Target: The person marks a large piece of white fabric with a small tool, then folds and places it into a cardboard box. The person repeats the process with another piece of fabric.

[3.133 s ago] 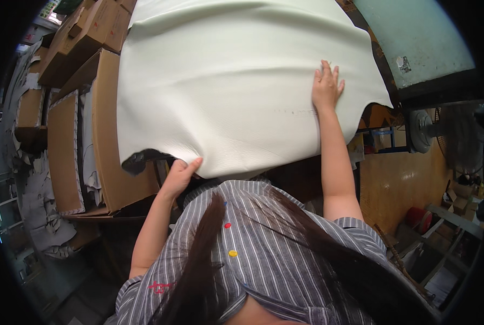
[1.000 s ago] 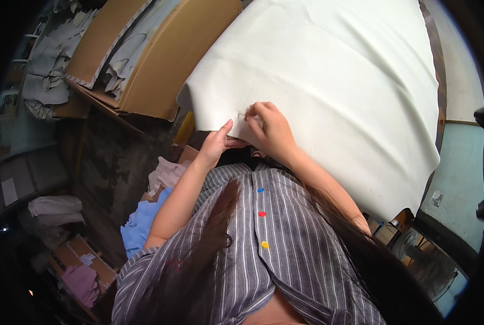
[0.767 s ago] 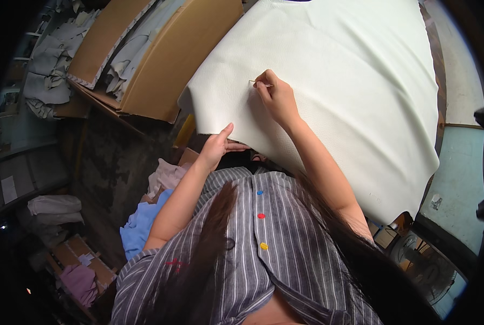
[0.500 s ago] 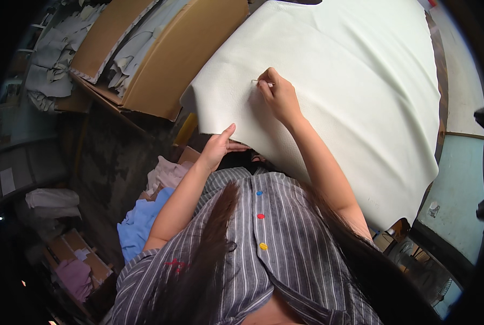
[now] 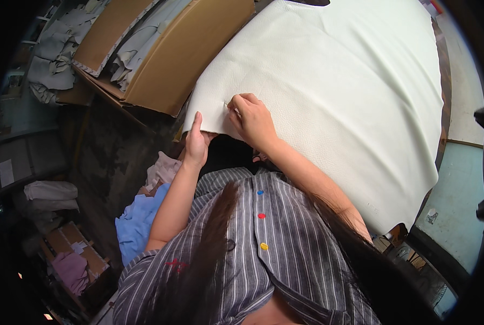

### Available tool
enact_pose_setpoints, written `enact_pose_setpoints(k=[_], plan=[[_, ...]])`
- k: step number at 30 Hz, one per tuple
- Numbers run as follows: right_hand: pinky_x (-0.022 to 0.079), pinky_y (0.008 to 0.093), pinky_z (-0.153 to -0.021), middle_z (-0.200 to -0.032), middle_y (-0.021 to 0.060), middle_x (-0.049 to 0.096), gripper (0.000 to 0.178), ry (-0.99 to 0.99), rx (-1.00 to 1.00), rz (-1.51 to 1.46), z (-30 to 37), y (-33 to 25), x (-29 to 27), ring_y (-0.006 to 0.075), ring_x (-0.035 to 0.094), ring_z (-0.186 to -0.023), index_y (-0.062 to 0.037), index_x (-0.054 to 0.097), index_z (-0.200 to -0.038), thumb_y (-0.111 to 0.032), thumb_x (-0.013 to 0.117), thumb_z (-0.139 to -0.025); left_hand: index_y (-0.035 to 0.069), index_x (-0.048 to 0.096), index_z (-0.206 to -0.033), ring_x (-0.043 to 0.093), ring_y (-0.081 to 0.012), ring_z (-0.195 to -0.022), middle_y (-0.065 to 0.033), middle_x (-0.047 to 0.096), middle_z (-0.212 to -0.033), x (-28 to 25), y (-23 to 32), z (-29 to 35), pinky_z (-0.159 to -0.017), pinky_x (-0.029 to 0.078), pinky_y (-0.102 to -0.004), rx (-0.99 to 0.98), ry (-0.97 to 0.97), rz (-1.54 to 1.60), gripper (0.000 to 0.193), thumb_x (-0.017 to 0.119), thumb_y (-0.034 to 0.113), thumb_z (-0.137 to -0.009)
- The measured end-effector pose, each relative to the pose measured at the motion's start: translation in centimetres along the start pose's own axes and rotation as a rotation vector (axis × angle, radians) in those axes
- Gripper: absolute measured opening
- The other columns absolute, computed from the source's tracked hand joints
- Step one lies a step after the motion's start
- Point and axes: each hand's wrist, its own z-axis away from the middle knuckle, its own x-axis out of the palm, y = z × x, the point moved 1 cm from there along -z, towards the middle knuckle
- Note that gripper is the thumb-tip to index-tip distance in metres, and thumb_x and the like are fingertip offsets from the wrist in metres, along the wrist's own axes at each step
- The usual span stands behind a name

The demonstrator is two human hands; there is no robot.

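A large sheet of white grained leather (image 5: 334,114) spreads over the work surface in front of me, with soft folds running across it. My left hand (image 5: 196,147) grips its near left edge, thumb on top and fingers underneath. Just to the right, my right hand (image 5: 253,123) is closed in a pinch on a thin, pale, pointed tool (image 5: 226,104). Only the tip shows past my fingers, close to the leather, so its exact kind is hidden. Whether the tip touches the surface I cannot tell.
Cardboard boxes (image 5: 163,59) with grey-white leather pieces stand at the far left. Blue cloth (image 5: 139,219) and pinkish cloth (image 5: 163,168) lie by my left arm. A fan (image 5: 434,290) stands at the lower right. More cloth (image 5: 70,272) sits on a carton at the lower left.
My right hand has moved left and nearer with the thin tool. My left hand has shifted left along the leather's edge, and the near left corner of the sheet now lies differently.
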Motion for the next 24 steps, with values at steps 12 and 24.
enact_pose_setpoints(k=[12,24], plan=[[0.050,0.0429,-0.082,-0.093,0.0122,0.069,0.011,0.103,0.113,0.098,-4.5,3.0,0.2,0.0303,0.064,-0.099,-0.0079,0.062,-0.098,-0.017,0.062,-0.091,0.002,0.046,-0.140,0.058,-0.0215,-0.119,-0.0106,0.059,-0.133,0.6,0.6,0.1,-0.101,0.045,-0.0383,-0.003,0.018,-0.037,0.052,0.038,0.042,-0.107],[0.050,0.0311,-0.071,-0.087,0.0106,0.071,0.016,0.157,0.411,-0.628,-1.1,6.0,-3.7,0.0189,0.066,-0.077,0.0004,0.062,-0.094,-0.014,0.057,-0.094,0.002,0.046,-0.139,0.066,-0.0256,-0.108,-0.0154,0.064,-0.124,-0.1,0.7,-0.1,-0.098,0.050,-0.0407,-0.068,-0.040,-0.126,0.060,0.033,0.050,-0.105]])
